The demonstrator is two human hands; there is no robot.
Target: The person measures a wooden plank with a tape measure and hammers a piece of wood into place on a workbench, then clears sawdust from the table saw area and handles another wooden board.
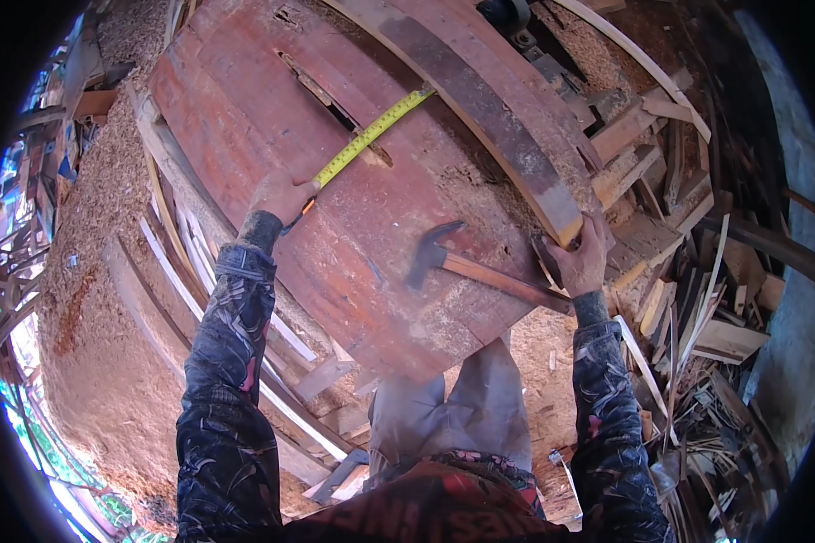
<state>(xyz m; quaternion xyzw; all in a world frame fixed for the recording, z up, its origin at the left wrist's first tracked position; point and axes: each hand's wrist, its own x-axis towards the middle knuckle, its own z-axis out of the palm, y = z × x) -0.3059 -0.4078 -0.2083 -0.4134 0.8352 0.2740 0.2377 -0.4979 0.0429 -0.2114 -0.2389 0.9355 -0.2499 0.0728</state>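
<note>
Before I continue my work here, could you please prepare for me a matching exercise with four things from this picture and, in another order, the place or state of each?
Things
1. Yellow measuring tape
2. Claw hammer with brown wooden handle
3. Long wooden plank with partly dark face
4. Pale grey cloth trousers

Places and states
A. Lying on the reddish wooden surface, head pointing away from the right hand
B. Below the near edge of that surface
C. Stretched out from the left hand
D. Near end held by the right hand

Pairs: 1-C; 2-A; 3-D; 4-B

The plank (480, 100) is matt wood, the worktop (226, 118) rough wood, the hammerhead (424, 258) dull metal.
</note>
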